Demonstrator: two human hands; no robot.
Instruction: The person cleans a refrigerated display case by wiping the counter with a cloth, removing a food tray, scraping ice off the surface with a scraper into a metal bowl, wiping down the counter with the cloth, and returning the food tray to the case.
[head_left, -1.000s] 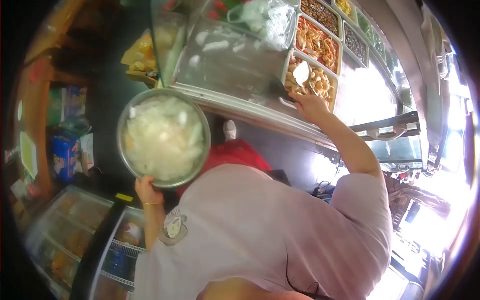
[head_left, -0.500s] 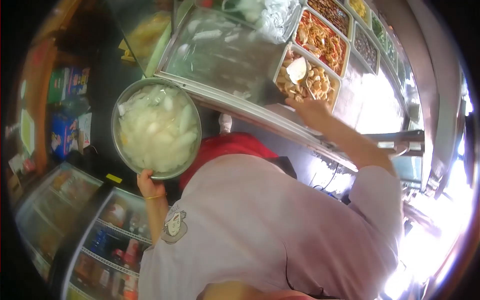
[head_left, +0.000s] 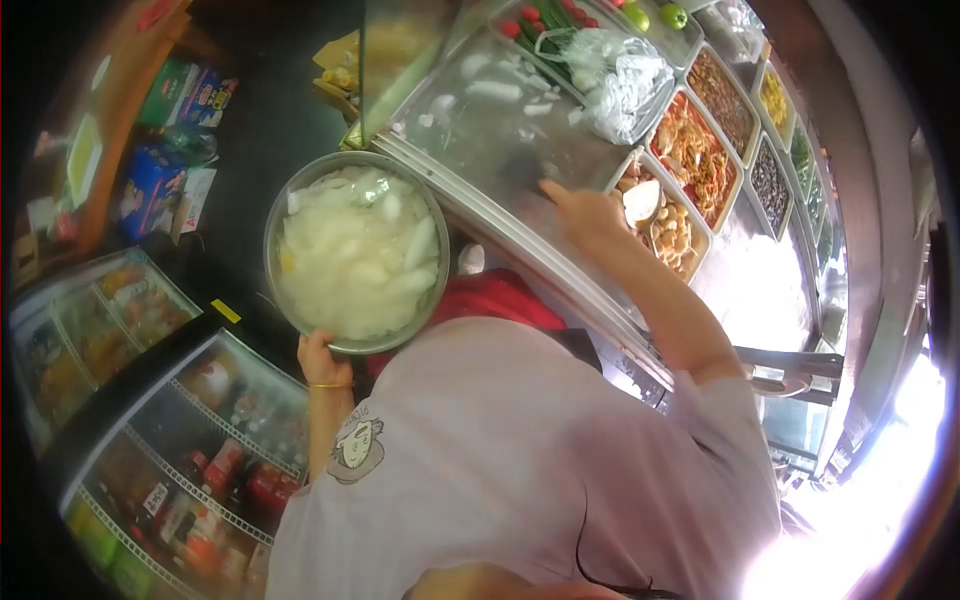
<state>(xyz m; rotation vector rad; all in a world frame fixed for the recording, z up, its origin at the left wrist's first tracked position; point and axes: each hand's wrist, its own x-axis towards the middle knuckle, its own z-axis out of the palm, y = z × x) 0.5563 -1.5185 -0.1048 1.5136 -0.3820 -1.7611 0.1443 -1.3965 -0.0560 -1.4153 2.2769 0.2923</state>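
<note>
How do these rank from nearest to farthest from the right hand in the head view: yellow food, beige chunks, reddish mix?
From the right hand:
1. Beige chunks: just to the picture's right.
2. Reddish mix: adjoining container, farther up.
3. Yellow food: toward the upper right.

we have bowl at our left, loose pieces in it, left hand on its near rim. bench before us, running off to right; right hand above it, just left of nearest tray. spoon lies in that tray, second tray touching its far side, third tray beyond. plastic bag left of second tray. we have fridge to left, nearer than bowl, bottles inside.
</note>
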